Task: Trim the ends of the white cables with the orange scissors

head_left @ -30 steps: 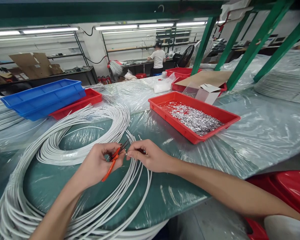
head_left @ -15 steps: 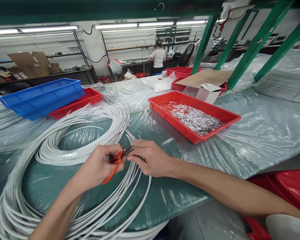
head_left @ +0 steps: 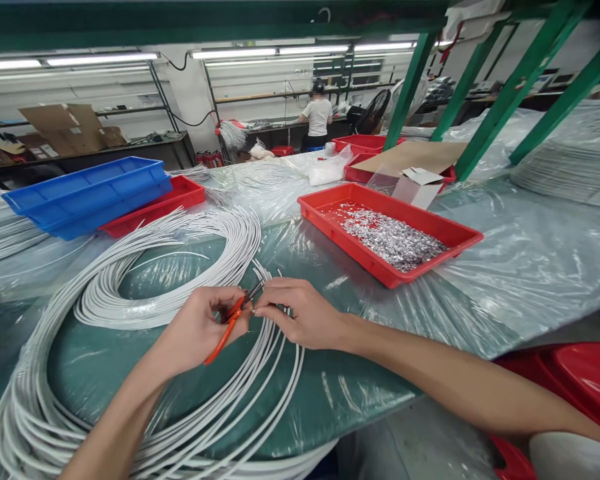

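My left hand (head_left: 207, 327) is closed around small scissors (head_left: 225, 337) with orange handles, their dark blades pointing up and right. The blades lie close together beside the fingertips of my right hand (head_left: 300, 313). That hand has thumb and forefinger pinched on what looks like the end of a white cable; the tip is mostly hidden by the fingers. Below and behind both hands, a bundle of white cables (head_left: 250, 390) curves across the green table, with its cut ends showing just above my right hand. A larger coil of white cable (head_left: 235, 260) lies behind my left hand.
A red tray (head_left: 325, 230) holding many small silvery pieces stands beyond my right hand. Blue trays (head_left: 85, 193) rest on another red tray (head_left: 187, 193) at the left. Green posts (head_left: 520, 87) rise at the right. A person (head_left: 317, 117) is in the background.
The scissors' blades and orange handles have come closer together. Both hands stay in nearly the same place, with my right fingers slightly shifted.
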The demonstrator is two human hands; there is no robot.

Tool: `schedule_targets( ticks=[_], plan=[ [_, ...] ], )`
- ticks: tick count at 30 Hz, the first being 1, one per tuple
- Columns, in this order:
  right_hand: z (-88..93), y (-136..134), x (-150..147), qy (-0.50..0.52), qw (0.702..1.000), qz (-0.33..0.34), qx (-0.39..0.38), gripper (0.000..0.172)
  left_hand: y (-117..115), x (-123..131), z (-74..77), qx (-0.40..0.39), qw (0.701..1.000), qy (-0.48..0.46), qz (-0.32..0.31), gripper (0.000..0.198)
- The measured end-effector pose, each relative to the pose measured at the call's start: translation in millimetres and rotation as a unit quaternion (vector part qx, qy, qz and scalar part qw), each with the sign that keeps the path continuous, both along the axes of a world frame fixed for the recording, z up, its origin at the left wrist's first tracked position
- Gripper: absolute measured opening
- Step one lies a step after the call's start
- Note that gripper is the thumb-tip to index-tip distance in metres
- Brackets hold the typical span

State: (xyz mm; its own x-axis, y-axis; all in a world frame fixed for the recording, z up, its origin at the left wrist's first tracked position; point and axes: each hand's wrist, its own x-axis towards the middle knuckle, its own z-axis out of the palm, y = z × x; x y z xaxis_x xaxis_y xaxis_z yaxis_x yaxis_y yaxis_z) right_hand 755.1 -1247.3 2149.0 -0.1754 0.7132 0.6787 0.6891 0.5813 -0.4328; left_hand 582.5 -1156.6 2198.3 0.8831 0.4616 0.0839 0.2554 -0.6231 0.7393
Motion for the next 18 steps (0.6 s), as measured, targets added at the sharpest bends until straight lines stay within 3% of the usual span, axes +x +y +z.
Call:
schedule_targets(
  ticks=[6,13,18],
  plan=[
    [-3.4,0.8,-0.5,-0.023,0.999,-0.008,0.033,0.02,1.6,0.4,-0.7,-0.001,1.0,0.012,-0.001,0.016],
    [-5.8,1.4,1.8,-0.154,0.982,-0.043,0.1,0.03,2.7,2.3,-0.8,-0.004,1.0,0.009,-0.009,0.024],
    [1.4,0.3,0.0,0.013,1.0,-0.007,-0.006,0.02,-0.9,1.2,2.6,0.0,1.0,-0.006,0.019,0.018]
  ],
)
